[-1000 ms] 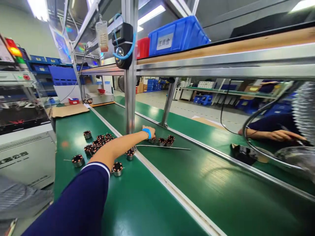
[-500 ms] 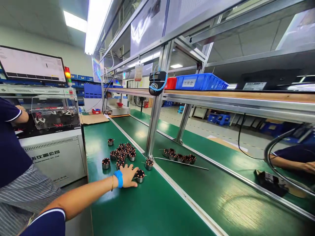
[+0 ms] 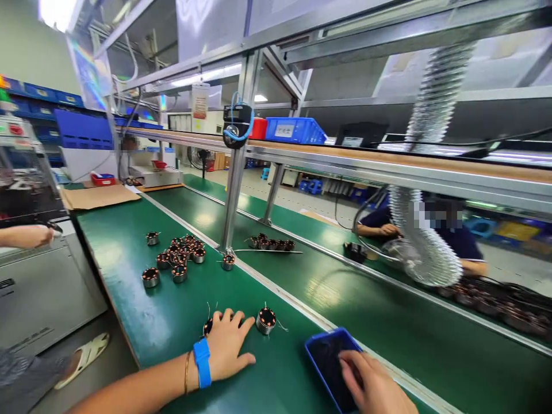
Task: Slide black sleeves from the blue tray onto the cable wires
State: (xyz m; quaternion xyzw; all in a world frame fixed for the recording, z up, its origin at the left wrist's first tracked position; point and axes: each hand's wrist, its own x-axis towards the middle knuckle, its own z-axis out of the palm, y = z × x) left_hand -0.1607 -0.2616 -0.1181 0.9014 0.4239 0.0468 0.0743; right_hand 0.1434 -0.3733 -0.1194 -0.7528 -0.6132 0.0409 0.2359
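1 red bin (image 3: 259, 129) stands beside 1 blue bin (image 3: 305, 131) — silver duct (image 3: 437, 103) further right.

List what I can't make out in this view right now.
All in the head view:
- Coil: mostly covered by the left hand.
- Right hand: blurred, its wrist cut off by the bottom edge; can't tell if it holds anything.
- Blue tray: inside partly hidden by the right hand.
- Bin label: too small to read.

L hand (image 3: 226, 348) spread over wound core (image 3: 207, 327); R hand (image 3: 376, 382) @ blue tray (image 3: 328, 338).
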